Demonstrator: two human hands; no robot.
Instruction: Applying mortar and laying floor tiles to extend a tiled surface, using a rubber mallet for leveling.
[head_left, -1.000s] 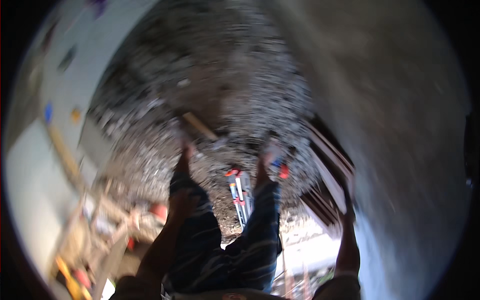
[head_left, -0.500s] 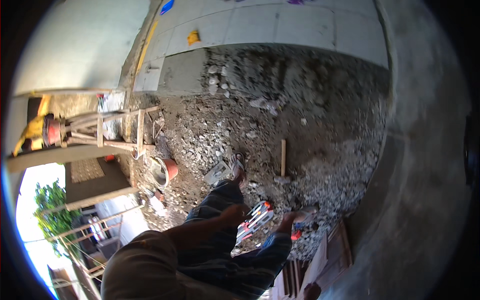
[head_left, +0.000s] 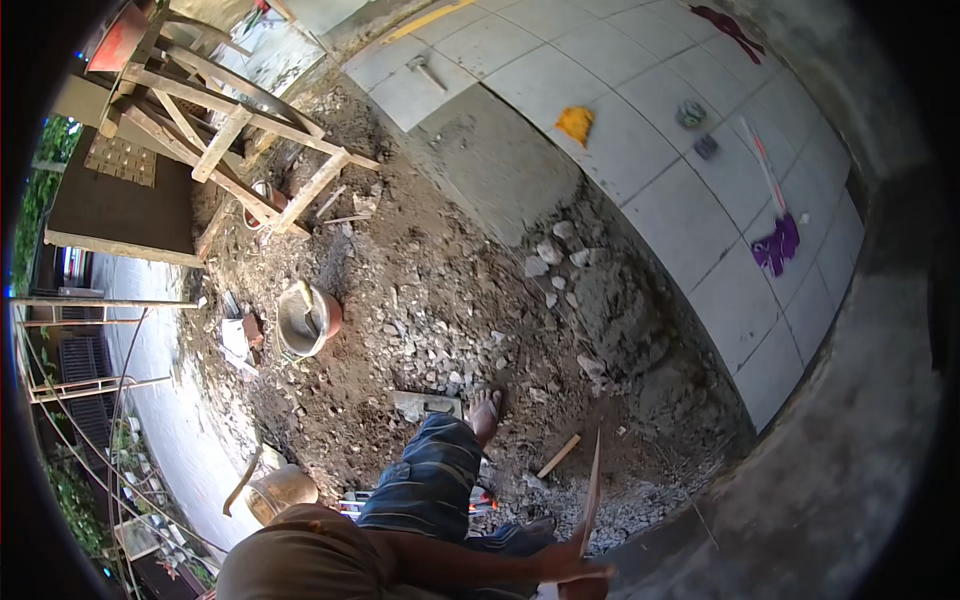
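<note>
At the bottom, my left hand [head_left: 556, 563] reaches rightward and grips a thin wooden board [head_left: 593, 485], seen almost edge-on. My right hand [head_left: 583, 589] shows partly below it on the same board, at the picture's edge. A wooden-handled hammer [head_left: 557, 458] lies on the rubble left of the board. By my sandalled foot [head_left: 485, 415] lies a flat metal float [head_left: 410, 405]. A red-and-silver tool [head_left: 483, 500] is mostly hidden by my leg.
Wooden trestles [head_left: 230, 140] stand upper left, above a bucket with a trowel [head_left: 305, 325]; another bucket [head_left: 280, 490] sits lower left. Pale tiles [head_left: 665, 230] hold cloths and small tools, beside wet mortar [head_left: 490, 160]. A concrete wall [head_left: 850, 420] runs along the right. Thin poles [head_left: 100, 385] are at left.
The view has swung round toward the tiles and trestles. My left hand has moved from over my leg to the board, which is now raised upright at the bottom right.
</note>
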